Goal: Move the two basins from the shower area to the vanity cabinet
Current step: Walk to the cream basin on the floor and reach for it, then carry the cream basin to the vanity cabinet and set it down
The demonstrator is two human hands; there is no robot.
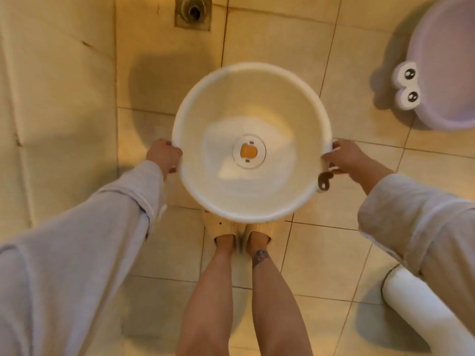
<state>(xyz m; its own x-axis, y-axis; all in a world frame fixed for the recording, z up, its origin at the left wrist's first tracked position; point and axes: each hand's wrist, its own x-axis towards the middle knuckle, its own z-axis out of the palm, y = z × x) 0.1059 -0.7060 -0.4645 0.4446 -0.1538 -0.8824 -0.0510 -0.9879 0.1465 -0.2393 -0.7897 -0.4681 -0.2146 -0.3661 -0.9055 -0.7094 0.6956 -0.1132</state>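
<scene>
Fingers of both hands were curled tight on the white basin's rim, left hand and right hand on opposite sides, holding it level above the tiled floor. By my reckoning, basin one was mid-carry. The purple basin waited on the tiles to my right; next I needed to turn toward the cabinet, unseen.

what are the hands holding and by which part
The round white plastic basin, gripped by its rim: left hand on its left edge, right hand on its right edge.
</scene>
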